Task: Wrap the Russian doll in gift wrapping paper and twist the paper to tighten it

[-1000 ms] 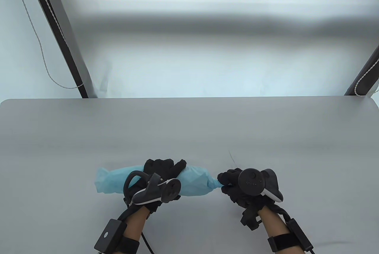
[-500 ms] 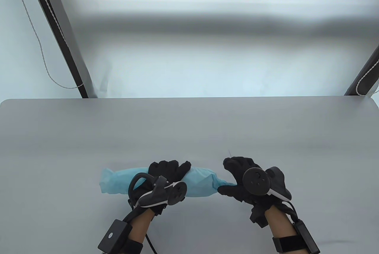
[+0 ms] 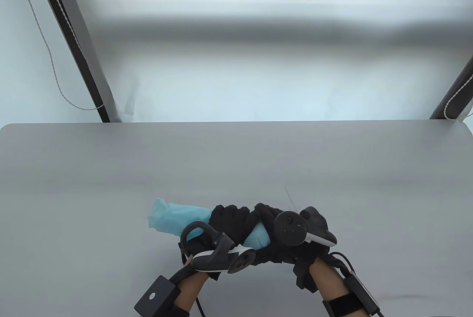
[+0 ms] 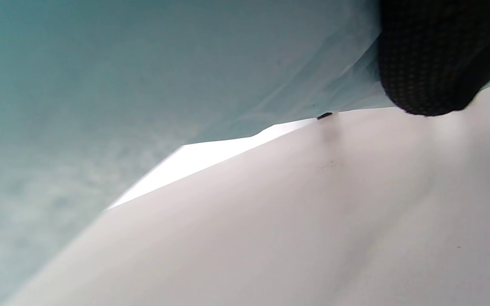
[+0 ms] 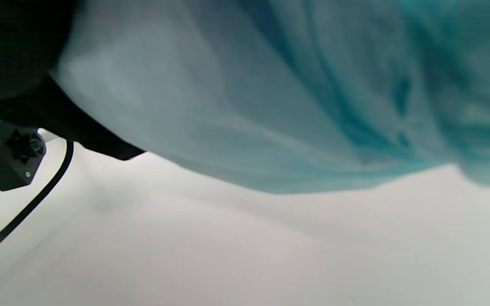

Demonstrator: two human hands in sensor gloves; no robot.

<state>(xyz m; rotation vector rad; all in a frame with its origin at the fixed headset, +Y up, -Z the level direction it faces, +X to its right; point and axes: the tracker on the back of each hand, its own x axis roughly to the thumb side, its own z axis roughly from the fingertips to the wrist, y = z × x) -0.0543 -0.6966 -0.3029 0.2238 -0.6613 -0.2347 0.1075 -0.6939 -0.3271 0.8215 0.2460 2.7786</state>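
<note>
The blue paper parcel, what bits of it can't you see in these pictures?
1. The doll itself: hidden in every view by the blue paper.
2. The parcel's right end: in the table view the right hand covers it.
3. The parcel's middle: the left hand wraps round it there.
4. Paper detail: both wrist views are too close and blurred, showing only folds above the table.

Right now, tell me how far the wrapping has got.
Done: blue paper covers the doll, which is hidden. In hand: left hand and right hand both grip the bundle's right part. Left: the paper's left end looks loose, so it likely needs twisting.
</note>
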